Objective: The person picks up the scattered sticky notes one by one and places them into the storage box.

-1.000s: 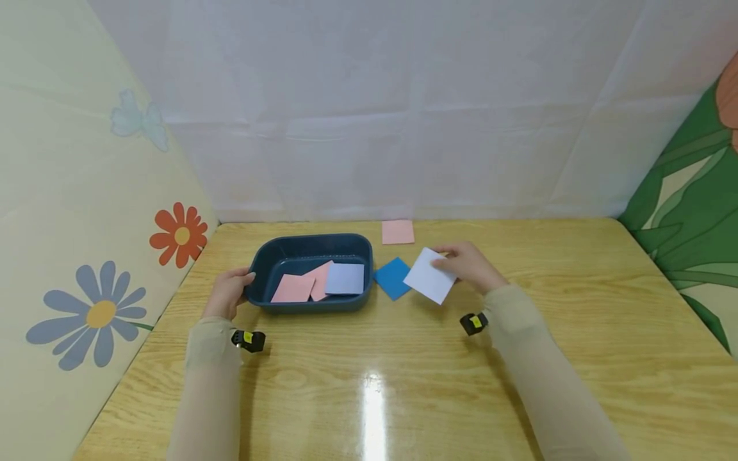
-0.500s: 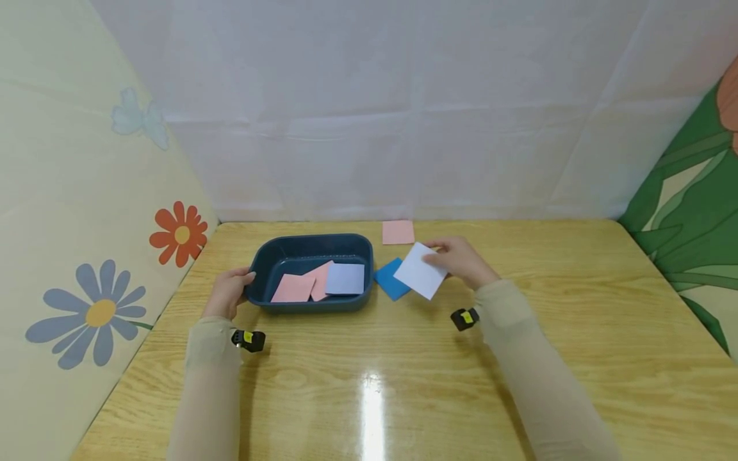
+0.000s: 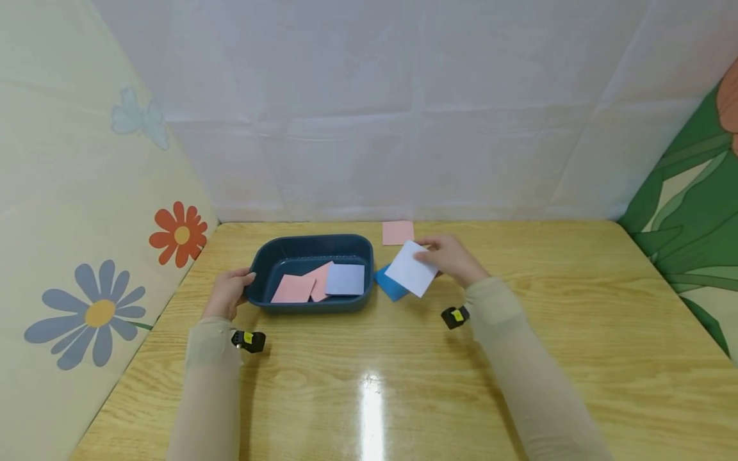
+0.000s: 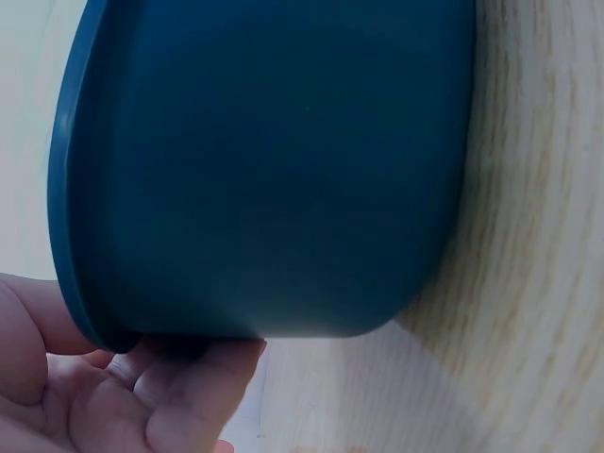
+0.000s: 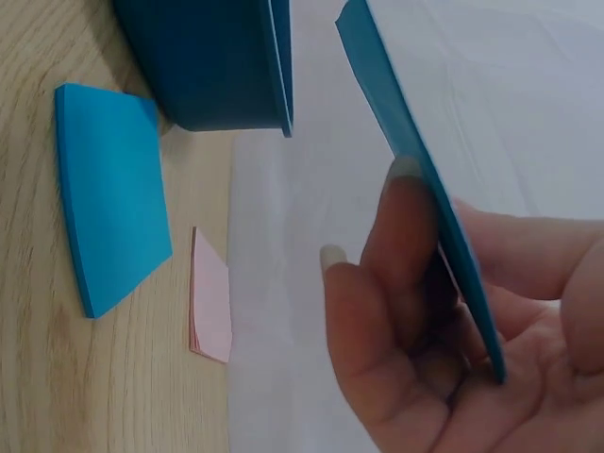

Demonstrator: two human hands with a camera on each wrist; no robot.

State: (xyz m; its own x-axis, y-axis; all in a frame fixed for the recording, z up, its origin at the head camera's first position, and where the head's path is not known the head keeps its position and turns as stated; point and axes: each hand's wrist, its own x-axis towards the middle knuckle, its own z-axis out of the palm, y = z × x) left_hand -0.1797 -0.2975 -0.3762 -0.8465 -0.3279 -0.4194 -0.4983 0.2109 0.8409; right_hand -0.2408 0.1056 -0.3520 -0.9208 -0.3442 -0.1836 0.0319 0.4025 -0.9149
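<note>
My left hand grips the left end of a dark blue plastic tub, thumb at the rim and fingers beneath it in the left wrist view. Inside lie two pink paper squares and a pale lavender one. Between thumb and fingers, my right hand pinches a paper square, tilted above the table. It looks white from above, while its underside shows blue in the right wrist view. Below it, partly covered in the head view, a blue paper square lies right of the tub.
Another pink paper square lies at the table's back edge, by the white cloth backdrop. The wooden table extends in front of the tub and to the right. Flower-patterned panels stand at both sides.
My right hand has moved left with its paper square, which now overlaps more of the blue square in the head view. My left hand and the tub have stayed put.
</note>
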